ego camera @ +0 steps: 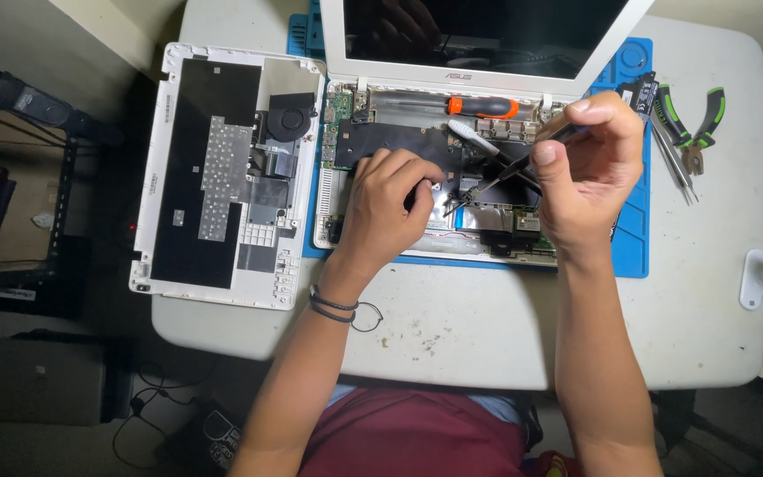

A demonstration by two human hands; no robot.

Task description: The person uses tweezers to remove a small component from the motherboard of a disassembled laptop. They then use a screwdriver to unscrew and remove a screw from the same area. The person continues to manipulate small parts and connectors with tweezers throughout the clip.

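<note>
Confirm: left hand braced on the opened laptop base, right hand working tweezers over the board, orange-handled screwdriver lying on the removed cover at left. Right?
One detail is off. In the head view the orange-handled screwdriver lies inside the opened laptop base, near the hinge, not on the removed cover at left. The rest holds: left hand rests on the base, right hand holds the tweezers over the board.
</note>
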